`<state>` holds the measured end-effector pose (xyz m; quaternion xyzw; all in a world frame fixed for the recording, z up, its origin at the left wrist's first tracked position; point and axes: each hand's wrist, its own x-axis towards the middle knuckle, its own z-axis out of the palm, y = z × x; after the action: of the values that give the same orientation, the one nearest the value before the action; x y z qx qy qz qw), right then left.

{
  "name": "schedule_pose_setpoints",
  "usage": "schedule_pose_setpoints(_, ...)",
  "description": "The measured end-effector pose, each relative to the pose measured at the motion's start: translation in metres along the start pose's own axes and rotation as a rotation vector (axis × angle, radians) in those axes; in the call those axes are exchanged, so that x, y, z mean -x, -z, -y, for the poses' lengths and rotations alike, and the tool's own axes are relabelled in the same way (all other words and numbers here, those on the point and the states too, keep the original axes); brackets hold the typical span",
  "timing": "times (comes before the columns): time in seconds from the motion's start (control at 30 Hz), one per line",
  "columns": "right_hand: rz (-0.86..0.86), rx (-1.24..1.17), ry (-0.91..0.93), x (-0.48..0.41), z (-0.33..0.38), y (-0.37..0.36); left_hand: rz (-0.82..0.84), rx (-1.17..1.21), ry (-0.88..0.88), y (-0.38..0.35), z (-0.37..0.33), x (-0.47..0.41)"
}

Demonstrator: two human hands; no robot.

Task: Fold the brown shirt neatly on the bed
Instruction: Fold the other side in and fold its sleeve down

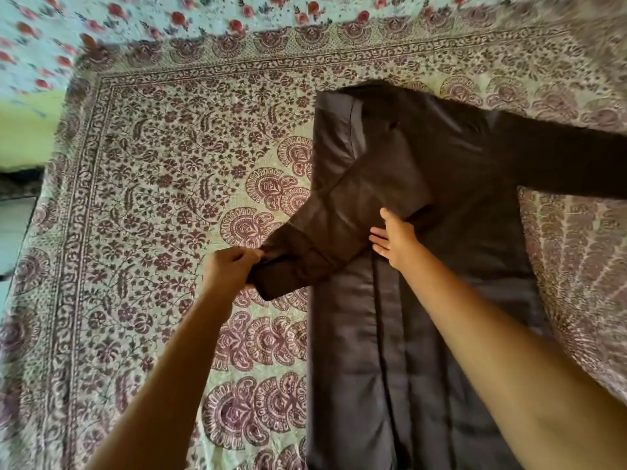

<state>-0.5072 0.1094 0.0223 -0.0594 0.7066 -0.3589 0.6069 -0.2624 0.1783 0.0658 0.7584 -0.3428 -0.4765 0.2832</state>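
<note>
**Spotter:** What fills your screen, biggest thing first?

**Operator:** Most of my view is the printed bedspread (152, 164), pale with purple flowers and paisley shapes. It covers the frame from the left side to the right edge. On it, right of centre, lies the brown shirt (441, 266). Its body runs flat from the upper middle down to the bottom edge.

**Spotter:** And behind the bedspread?

**Operator:** Along the top I see a rose-patterned cloth (135, 15), light blue with red flowers. At the far left edge is a green surface (23, 130), but it is blurred and I cannot tell what it is.

**Spotter:** How do the sleeves lie?

**Operator:** The other sleeve (570, 164) stretches out flat to the right edge of the frame. The folded sleeve (325, 239) goes diagonally across the shirt's chest, down toward the lower left, and its end passes the shirt's left side.

**Spotter:** The hands?

**Operator:** They are apart, with the folded sleeve between them. My left hand (230, 266), at centre left, has its fingers curled around the cuff (271, 283) and grips it. My right hand (393, 239), at centre, lies flat on the shirt with straight fingers pointing left, touching the lower edge of the folded sleeve.
</note>
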Motion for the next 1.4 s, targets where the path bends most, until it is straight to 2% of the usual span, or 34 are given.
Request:
schedule_pose_setpoints(0.07, -0.063, -0.075, 0.012, -0.003, 0.000, -0.005, 0.014, 0.020, 0.006, 0.001, -0.001, 0.005)
schedule_pose_setpoints(0.13, -0.245, -0.088, 0.060, -0.010, 0.000, -0.006, 0.096, -0.012, 0.090, 0.007, -0.004, 0.010)
schedule_pose_setpoints(0.2, -0.391, -0.050, 0.070, -0.014, 0.003, -0.003, 0.284, -0.112, 0.181, 0.012, -0.005, 0.015)
schedule_pose_setpoints(0.23, -0.400, -0.044, 0.050, -0.016, 0.004, -0.001, 0.381, -0.152, 0.223, 0.013, -0.003, 0.017)
schedule_pose_setpoints(0.37, -0.174, -0.104, 0.006, -0.015, 0.009, 0.002, 0.559, -0.084, 0.263, 0.010, 0.012, 0.028)
schedule_pose_setpoints(0.5, -0.231, -0.049, 0.206, -0.014, 0.018, 0.006, 0.688, 0.003, 0.290, -0.005, 0.026, 0.050)
schedule_pose_setpoints(0.6, -0.218, 0.065, 0.278, -0.019, 0.023, 0.016, 0.728, 0.314, 0.359, -0.017, 0.036, 0.076)
schedule_pose_setpoints(0.67, -0.143, 0.195, 0.213, -0.020, 0.015, 0.024, 0.651, 0.469, 0.439, -0.024, 0.051, 0.088)
schedule_pose_setpoints(0.7, -0.113, 0.238, 0.168, -0.020, 0.007, 0.028, 0.595, 0.414, 0.464, -0.029, 0.059, 0.092)
schedule_pose_setpoints(0.77, -0.121, 0.294, 0.143, -0.014, -0.013, 0.035, 0.531, 0.136, 0.487, -0.036, 0.074, 0.100)
schedule_pose_setpoints(0.87, -0.198, 0.461, 0.260, -0.012, -0.042, 0.045, 0.504, -0.129, 0.528, -0.046, 0.093, 0.107)
schedule_pose_setpoints(0.93, -0.148, 0.484, 0.308, -0.010, -0.049, 0.050, 0.498, -0.227, 0.474, -0.050, 0.100, 0.108)
schedule_pose_setpoints(1.0, -0.028, 0.422, 0.329, -0.007, -0.044, 0.052, 0.545, -0.223, 0.455, -0.051, 0.101, 0.111)
schedule_pose_setpoints(1.1, 0.015, 0.280, 0.396, -0.003, -0.024, 0.053, 0.668, 0.124, 0.622, -0.051, 0.100, 0.121)
schedule_pose_setpoints(1.13, 0.014, 0.257, 0.414, -0.002, -0.019, 0.053, 0.686, 0.160, 0.649, -0.051, 0.101, 0.126)
schedule_pose_setpoints(1.2, 0.042, 0.279, 0.384, 0.003, -0.017, 0.054, 0.694, -0.007, 0.636, -0.056, 0.110, 0.135)
schedule_pose_setpoints(1.3, 0.100, 0.374, 0.230, 0.010, -0.032, 0.060, 0.720, -0.337, 0.534, -0.068, 0.130, 0.143)
schedule_pose_setpoints(1.4, 0.068, 0.383, 0.220, 0.013, -0.049, 0.067, 0.633, -0.508, 0.402, -0.078, 0.132, 0.146)
